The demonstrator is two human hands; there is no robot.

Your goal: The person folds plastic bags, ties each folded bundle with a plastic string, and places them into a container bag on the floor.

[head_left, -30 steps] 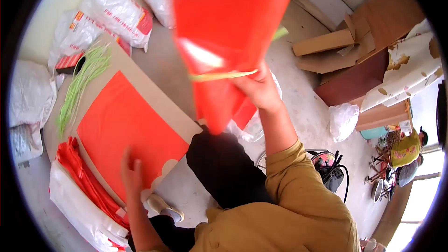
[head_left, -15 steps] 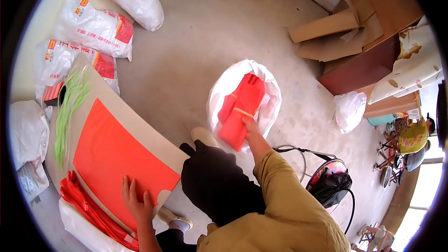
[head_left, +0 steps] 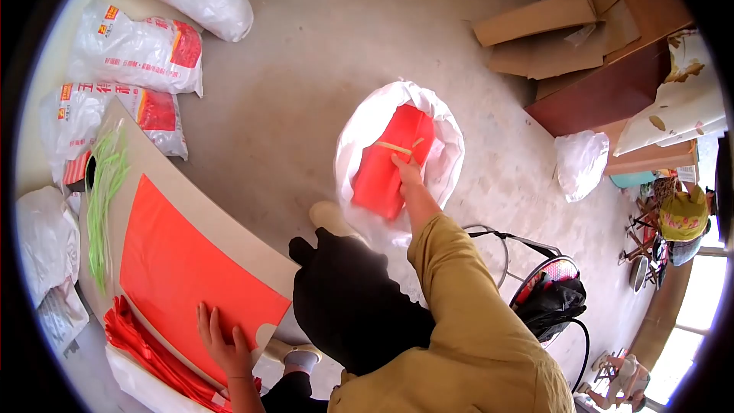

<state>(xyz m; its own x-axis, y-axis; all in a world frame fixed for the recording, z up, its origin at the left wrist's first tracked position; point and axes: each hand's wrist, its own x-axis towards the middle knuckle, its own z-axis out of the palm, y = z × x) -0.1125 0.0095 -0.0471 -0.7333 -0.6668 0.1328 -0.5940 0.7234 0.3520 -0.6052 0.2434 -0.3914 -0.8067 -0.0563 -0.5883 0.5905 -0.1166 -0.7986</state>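
1. We rest our left hand [head_left: 224,343] on a red sheet [head_left: 191,260], fingers slightly spread — the sheet lies on a board [head_left: 222,222].
2. Our right hand [head_left: 410,174] grips a red bundle [head_left: 382,180] by its yellow tie [head_left: 392,147], inside a white sack [head_left: 359,122].
3. Green strings [head_left: 107,199] lie across the board's far end — printed bags [head_left: 130,53] beyond.

Bright | window [head_left: 702,291] glare right | edges bowed, black | red bundle [head_left: 378,183] perhaps blurred
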